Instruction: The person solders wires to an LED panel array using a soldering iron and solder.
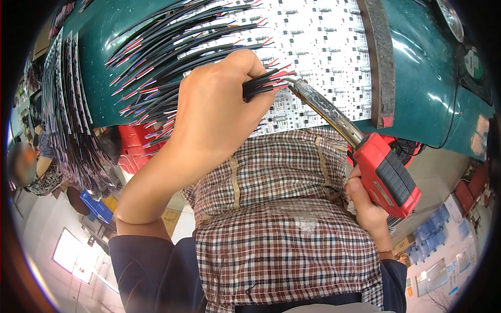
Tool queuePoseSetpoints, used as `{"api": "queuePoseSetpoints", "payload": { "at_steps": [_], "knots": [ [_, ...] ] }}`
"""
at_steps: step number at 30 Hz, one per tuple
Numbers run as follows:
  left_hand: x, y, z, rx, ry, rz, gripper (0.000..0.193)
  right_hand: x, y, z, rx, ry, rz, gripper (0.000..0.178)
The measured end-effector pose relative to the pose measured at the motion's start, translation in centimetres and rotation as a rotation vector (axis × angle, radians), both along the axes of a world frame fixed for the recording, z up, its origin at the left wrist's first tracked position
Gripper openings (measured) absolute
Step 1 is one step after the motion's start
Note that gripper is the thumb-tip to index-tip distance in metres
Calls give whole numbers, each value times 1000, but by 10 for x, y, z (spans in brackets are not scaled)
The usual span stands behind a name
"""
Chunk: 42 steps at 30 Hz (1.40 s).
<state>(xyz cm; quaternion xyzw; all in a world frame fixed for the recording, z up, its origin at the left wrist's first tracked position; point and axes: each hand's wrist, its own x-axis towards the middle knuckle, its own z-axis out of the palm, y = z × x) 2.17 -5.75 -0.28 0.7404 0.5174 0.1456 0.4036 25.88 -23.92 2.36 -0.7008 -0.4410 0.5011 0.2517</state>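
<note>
My left hand (222, 96) pinches a bunch of black cables (258, 86) whose stripped ends show red and white wires. Those wire ends point right and meet the tip of a soldering gun (386, 175) with a red and black body. My right hand (365, 203) is wrapped round the soldering gun's handle, partly hidden behind it. Beneath both lies a white sheet of circuit boards (318, 52) dotted with small dark components. Many more black cables (177, 52) fan out from the sheet's left part, their red, white and blue ends hanging leftward.
A dark bar (380, 62) borders the sheet's right side on the green tabletop (417, 68). More boards with cables (73, 109) hang over the table's left edge. A red stool (133, 148) stands below. Another person (44, 161) sits at far left. A checked apron (282, 224) covers my lap.
</note>
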Motion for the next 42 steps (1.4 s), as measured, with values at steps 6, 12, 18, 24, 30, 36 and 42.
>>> {"api": "queuePoseSetpoints", "payload": {
  "at_steps": [6, 12, 18, 24, 30, 36, 42],
  "knots": [
    [0, -1, -2, 29, 18, -14, 19, -6, 5, -1, 90, 43, 8, 9],
    [-1, -1, -2, 46, 29, -21, 20, 1, -2, 7, 44, -48, 44, 10],
    [1, -1, -3, 59, 32, -31, 20, -8, -6, 5, 29, -20, -78, 9],
    [0, -1, -3, 63, 19, -28, 19, -4, 1, 4, 58, -27, 19, 8],
    [0, -2, -5, 61, -1, -26, 18, -5, 1, 0, 46, 12, 15, 11],
    [0, -2, -6, 67, -12, -17, 17, -7, 1, 6, 7, -45, -30, 9],
    [0, -1, -6, 72, -3, -23, 18, -4, 1, 8, 61, -48, -30, 8]
  ]
}}
